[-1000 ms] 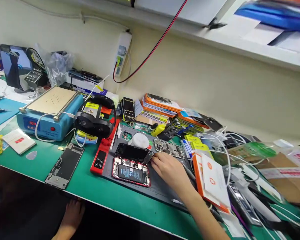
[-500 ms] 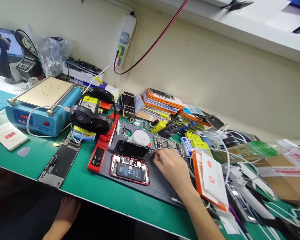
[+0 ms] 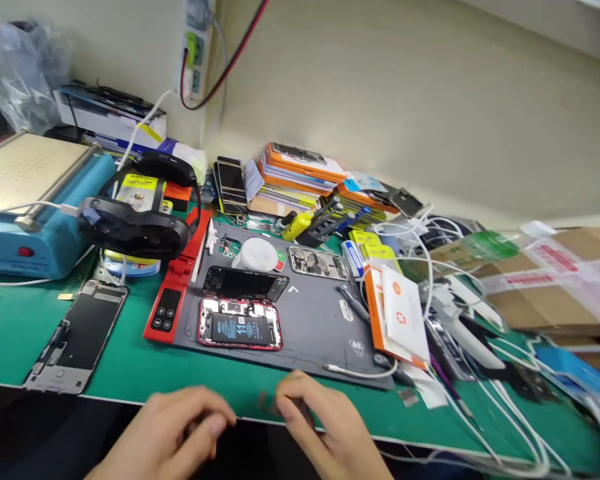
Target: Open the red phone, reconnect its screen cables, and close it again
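An opened red phone [image 3: 240, 328] lies on the grey work mat [image 3: 310, 333], its battery and inner parts facing up. Its dark screen [image 3: 245, 285] is raised along the far edge, leaning near a round white object [image 3: 258, 255]. At the table's front edge, below the phone, my left hand [image 3: 180, 427] has its fingers curled inward. My right hand [image 3: 320, 420] is at the same edge, further right, thumb against the curled fingers. Something small and dark, blurred, shows at its fingertips. A loose screen assembly [image 3: 80, 337] lies left of the mat.
A blue heating machine [image 3: 35, 233] and a black headset [image 3: 135, 230] stand at the left. Behind the mat are stacked orange boxes [image 3: 300, 173] and a tool holder [image 3: 320, 223]. Another phone frame [image 3: 319, 263] lies on the mat. White cables and a cardboard box [image 3: 555, 273] fill the right.
My right hand has left the raised screen and come back to the front edge. My left hand has risen from below the table edge. The view has shifted right and down.
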### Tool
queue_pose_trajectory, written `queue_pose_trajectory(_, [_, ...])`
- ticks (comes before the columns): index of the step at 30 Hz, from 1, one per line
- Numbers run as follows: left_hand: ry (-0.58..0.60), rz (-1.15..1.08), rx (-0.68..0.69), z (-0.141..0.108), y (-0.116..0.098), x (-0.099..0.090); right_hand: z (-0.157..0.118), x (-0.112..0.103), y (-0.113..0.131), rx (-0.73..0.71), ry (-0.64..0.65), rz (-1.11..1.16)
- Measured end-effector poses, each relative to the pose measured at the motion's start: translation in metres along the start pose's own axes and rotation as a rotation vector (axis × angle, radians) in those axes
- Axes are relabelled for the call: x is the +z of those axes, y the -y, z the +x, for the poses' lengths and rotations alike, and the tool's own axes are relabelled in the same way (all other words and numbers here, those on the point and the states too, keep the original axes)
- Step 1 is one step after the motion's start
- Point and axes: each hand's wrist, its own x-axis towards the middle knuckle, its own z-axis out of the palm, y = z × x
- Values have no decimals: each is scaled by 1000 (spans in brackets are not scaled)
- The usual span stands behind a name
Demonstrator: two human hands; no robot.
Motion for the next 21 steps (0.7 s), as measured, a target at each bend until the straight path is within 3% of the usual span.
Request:
queue_pose_trajectory(2, [-15,-6,-3,24,-22,-8,7,7,6,42,0,62])
queue_pose_trajectory(5, [13,-70,-7,43,-27,-7,15,12,4,89,13,155])
queue_pose_trajectory(10, [17,-127,-49,44,-16,0,14,18,-1,74,-46,221])
queue_pose_trajectory(15, [-65,-147,-40,44,-16,-1,5,24,-5,-66,-201,87])
queue_pose_trajectory(21, [-33,-73,10,43,-15,0,7,27,-11,-216,-271,-44])
